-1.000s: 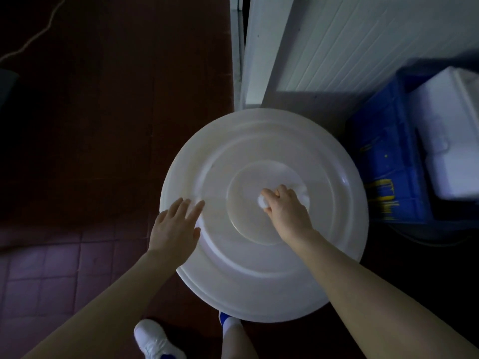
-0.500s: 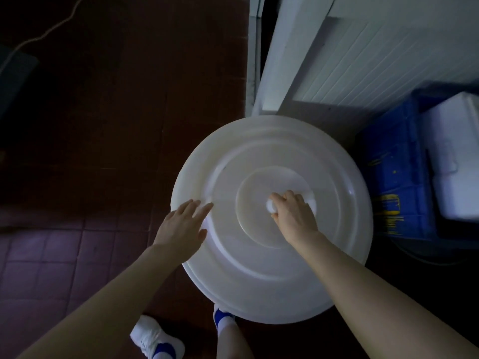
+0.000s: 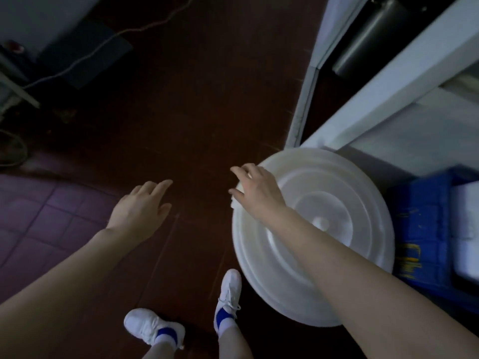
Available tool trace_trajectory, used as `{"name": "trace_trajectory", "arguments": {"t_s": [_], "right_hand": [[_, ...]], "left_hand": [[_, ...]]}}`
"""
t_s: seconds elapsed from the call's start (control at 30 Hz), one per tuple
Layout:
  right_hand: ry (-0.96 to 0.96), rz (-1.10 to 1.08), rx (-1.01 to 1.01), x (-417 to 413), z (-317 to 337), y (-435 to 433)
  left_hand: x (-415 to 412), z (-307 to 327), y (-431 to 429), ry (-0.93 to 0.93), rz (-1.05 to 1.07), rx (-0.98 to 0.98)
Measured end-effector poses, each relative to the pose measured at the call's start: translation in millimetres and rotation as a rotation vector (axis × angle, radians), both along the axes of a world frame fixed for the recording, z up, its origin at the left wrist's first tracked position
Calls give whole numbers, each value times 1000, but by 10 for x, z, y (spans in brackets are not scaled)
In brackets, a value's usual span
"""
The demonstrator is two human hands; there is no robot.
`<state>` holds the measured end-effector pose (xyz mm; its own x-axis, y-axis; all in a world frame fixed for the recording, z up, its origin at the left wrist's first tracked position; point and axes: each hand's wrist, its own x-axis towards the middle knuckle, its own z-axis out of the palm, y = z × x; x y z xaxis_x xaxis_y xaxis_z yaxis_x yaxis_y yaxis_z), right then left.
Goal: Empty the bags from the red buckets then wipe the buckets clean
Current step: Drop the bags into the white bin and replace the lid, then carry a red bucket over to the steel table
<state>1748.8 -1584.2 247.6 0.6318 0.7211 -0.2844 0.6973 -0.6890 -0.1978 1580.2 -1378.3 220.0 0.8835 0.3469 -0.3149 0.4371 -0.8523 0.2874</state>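
The right hand (image 3: 259, 195) grips the left rim of one round white plastic lid (image 3: 337, 193), fingers curled over its edge; whatever is beneath the lid is hidden. The left hand (image 3: 140, 211) hangs spread above the dark floor (image 3: 194, 112), holding nothing. One blue plastic crate (image 3: 425, 229) stands just beside the lid.

A: First entry?
B: White lid (image 3: 344, 211), round, small knob at centre, slightly blurred. Right grip (image 3: 259, 193) on its left rim, fingers curled over the edge.
A: Left grip (image 3: 141, 208)?
B: Fingers straight, above the dark red floor (image 3: 197, 112), touching nothing.
A: Surroundings?
B: Blue crate (image 3: 425, 229) just beside the lid, on its right. Two white shoes (image 3: 153, 327) at bottom. Pale cable (image 3: 77, 63) top left.
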Motion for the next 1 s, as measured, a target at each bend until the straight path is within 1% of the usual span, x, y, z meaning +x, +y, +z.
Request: {"name": "trace_trajectory", "arguments": {"t_s": [0.13, 0.27, 0.43, 0.6, 0.8, 0.9, 1.0], "right_hand": [[-37, 136, 64, -554, 421, 1020], [-40, 236, 157, -1278, 972, 2052], [-12, 507, 178, -2455, 1582, 3458], [-48, 818, 212, -3747, 2151, 4815], [-76, 1170, 154, -5265, 2612, 6225], [-112, 1300, 158, -5956, 2793, 6903], [-123, 1409, 186, -6577, 2963, 7573]], "left_hand": [[-718, 415, 864, -39, 147, 77], [-1646, 1051, 1703, -58, 275, 161], [-3178, 1906, 2559, -109, 528, 307], [-4574, 2612, 3146, -85, 831, 408], [-5999, 3026, 3687, 65, 1079, 500], [-6595, 3121, 4065, 129, 1211, 501], [-7131, 3240, 4503, 149, 1347, 469]]}}
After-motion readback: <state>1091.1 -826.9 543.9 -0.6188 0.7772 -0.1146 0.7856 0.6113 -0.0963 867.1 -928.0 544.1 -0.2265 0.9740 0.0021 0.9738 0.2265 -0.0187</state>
